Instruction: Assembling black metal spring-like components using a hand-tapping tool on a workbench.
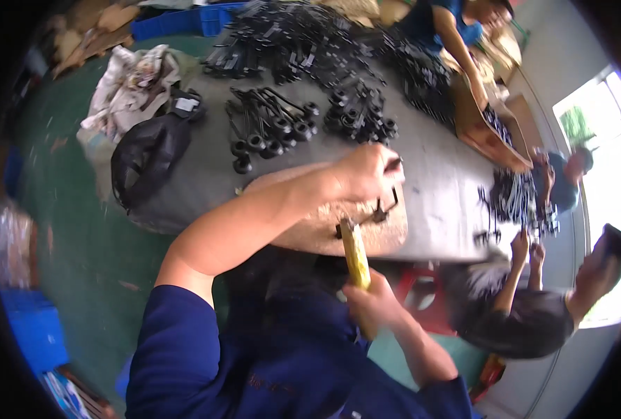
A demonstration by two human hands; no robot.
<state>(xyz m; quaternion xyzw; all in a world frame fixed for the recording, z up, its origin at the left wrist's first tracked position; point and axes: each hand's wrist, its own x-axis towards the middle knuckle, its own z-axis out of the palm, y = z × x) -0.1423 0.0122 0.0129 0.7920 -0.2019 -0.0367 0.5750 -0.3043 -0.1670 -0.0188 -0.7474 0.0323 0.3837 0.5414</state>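
My right fingers [360, 296] wrap a yellow-handled hammer [356, 255]; my left fingers [376, 171] curl narrowly, contents unclear, near a black metal part [380, 214]. Likely hammering; the next stroke calls for careful aim.

A window [612, 181] glares white, hands [379, 302] blur, and the edges curve into black.

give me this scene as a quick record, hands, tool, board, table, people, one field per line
left grip: left hand above the board, fingers curled; dark item at the fingertips, too blurred to name
right grip: right hand closed around a yellow-handled tool
board: tan board at the table's near edge, a small black part on it
table: grey table with clusters of black parts beyond the board
left side: black bag
right side: cardboard box
other people: three, toward the right
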